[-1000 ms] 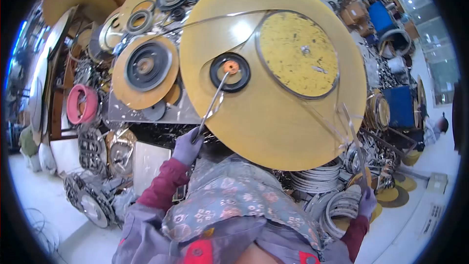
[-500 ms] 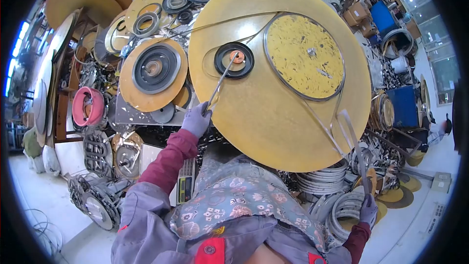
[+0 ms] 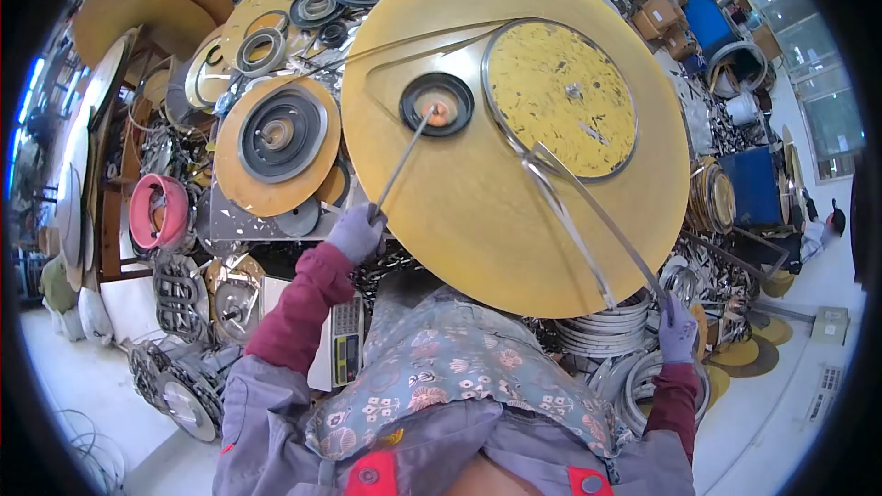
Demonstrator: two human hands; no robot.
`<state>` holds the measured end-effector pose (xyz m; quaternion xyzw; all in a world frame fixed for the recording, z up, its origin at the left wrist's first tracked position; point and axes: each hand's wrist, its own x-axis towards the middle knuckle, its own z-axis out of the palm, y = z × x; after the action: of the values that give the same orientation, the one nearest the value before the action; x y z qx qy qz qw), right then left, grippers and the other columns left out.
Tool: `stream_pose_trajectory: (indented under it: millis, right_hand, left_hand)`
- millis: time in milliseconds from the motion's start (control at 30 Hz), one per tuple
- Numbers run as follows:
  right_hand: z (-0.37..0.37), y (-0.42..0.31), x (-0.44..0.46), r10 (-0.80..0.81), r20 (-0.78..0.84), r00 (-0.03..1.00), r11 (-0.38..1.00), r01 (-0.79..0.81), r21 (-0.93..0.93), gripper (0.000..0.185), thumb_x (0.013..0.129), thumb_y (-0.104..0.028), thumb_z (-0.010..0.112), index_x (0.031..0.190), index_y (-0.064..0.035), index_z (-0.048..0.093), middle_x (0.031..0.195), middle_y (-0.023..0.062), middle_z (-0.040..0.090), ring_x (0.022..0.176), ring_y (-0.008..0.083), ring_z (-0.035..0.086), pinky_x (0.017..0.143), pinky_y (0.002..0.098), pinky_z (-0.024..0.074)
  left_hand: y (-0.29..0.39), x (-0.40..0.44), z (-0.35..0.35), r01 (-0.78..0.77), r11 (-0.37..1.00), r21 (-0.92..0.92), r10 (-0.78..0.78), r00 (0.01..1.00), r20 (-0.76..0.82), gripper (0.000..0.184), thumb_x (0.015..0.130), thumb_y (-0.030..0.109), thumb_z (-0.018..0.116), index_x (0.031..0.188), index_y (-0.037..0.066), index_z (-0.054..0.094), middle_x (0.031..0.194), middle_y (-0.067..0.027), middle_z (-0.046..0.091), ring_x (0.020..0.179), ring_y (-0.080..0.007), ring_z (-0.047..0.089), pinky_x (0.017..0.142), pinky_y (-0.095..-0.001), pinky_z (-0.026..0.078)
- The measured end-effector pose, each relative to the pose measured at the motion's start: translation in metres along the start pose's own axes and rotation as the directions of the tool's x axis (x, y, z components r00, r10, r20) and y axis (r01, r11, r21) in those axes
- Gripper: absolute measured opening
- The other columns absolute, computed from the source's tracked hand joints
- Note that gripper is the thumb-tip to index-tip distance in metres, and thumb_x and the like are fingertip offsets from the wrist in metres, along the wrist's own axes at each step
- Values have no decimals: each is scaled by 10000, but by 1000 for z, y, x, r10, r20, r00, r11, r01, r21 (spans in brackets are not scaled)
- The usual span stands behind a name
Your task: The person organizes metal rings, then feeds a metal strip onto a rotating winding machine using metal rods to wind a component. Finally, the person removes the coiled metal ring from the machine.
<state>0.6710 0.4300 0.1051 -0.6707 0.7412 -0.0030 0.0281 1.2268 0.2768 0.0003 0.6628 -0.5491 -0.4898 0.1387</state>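
My left hand (image 3: 356,232), in a pale purple glove, is closed round the lower end of a thin metal rod (image 3: 404,163). The rod's far tip meets the orange hub (image 3: 438,112) inside a black ring (image 3: 412,103) on the large yellow disc (image 3: 441,211). At the right, my gloved right hand (image 3: 677,329) is closed on a flat metal bar (image 3: 602,214). Its far end lies by the edge of the mottled yellow round plate (image 3: 551,83), beside loose metal strips (image 3: 568,239).
Left of the large disc, an orange disc (image 3: 234,161) bears a dark stepped wheel. Further left is a pink ring (image 3: 138,211). Stacked metal rings (image 3: 602,335) sit below the disc's right edge. A calculator (image 3: 346,349) lies near my left forearm. Another person (image 3: 816,241) is at far right.
My right hand has moved up and swung the bar inward over the large disc, near the mottled plate. The loose strips have shifted left. My left hand still holds the rod at the hub.
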Motion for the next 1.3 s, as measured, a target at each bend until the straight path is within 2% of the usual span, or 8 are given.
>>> stream_pose_trajectory:
  millis: [100, 200, 233, 533, 733, 833, 1100, 1300]
  right_hand:
    - [-2, -33, 33, -103, -41, 994, 994, 104, 19, 341, 759, -25, 566, 1099, -36, 554, 908, 161, 629, 803, 330, 615, 704, 390, 486]
    - [9, -27, 43, -136, -34, 990, 984, 139, 108, 345, 747, -20, 571, 1091, -41, 557, 882, 170, 628, 778, 335, 618, 682, 397, 491]
    - [5, -29, 43, -138, -6, 990, 984, 138, 114, 348, 747, -18, 570, 1094, -40, 558, 894, 173, 628, 788, 335, 619, 689, 394, 492]
    - [12, 25, 7, -22, 43, 999, 992, 17, 126, 324, 765, -47, 566, 1088, -33, 574, 988, 168, 629, 856, 334, 620, 739, 379, 493]
    - [6, -44, 33, -69, -36, 997, 997, 70, 30, 313, 785, -42, 546, 1097, -20, 555, 940, 141, 640, 830, 318, 622, 724, 389, 496]
    - [33, -64, 60, -84, -156, 984, 982, 109, 156, 297, 801, -63, 547, 1096, -29, 539, 926, 125, 641, 829, 294, 625, 712, 371, 500]
    - [71, -151, 188, -163, -259, 952, 987, 161, -26, 214, 827, -101, 545, 1037, -61, 541, 894, 99, 642, 814, 266, 627, 664, 365, 497]
    - [75, -139, 218, -136, -212, 968, 956, 184, 227, 247, 834, -107, 536, 1072, -42, 545, 950, 108, 648, 879, 285, 622, 734, 365, 492]
  left_hand:
    - [-28, -18, 18, -148, 970, 193, 168, 981, -93, 210, 835, 163, 546, 900, -29, 596, 670, -164, 627, 595, -275, 631, 593, -372, 484]
    - [-19, -30, 27, -83, 968, 235, 126, 977, -173, 203, 838, 161, 531, 893, -25, 592, 735, -207, 625, 712, -333, 624, 664, -405, 474]
    - [1, -35, 19, 33, 994, 102, -26, 997, -69, 195, 838, 155, 516, 888, -18, 591, 785, -235, 614, 804, -372, 600, 712, -426, 458]
    - [-16, -20, 24, -57, 996, 73, 69, 983, -169, 217, 849, 163, 515, 888, -39, 584, 691, -204, 614, 707, -337, 625, 681, -416, 470]
    - [-9, -12, 15, 20, 1000, -2, -20, 993, -116, 204, 839, 158, 515, 912, -18, 589, 772, -226, 620, 763, -358, 617, 711, -427, 467]
    - [-4, -11, 11, 42, 987, 157, -16, 986, -163, 197, 832, 145, 512, 911, -19, 587, 797, -229, 620, 791, -374, 608, 728, -440, 467]
    - [-18, 15, 12, 59, 976, 209, 7, 954, -301, 214, 821, 168, 519, 878, -25, 592, 833, -246, 615, 839, -393, 591, 763, -451, 460]
    - [-11, 31, 5, 104, 994, 39, -92, 967, -237, 225, 826, 173, 515, 846, -35, 597, 725, -214, 620, 724, -338, 619, 691, -414, 477]
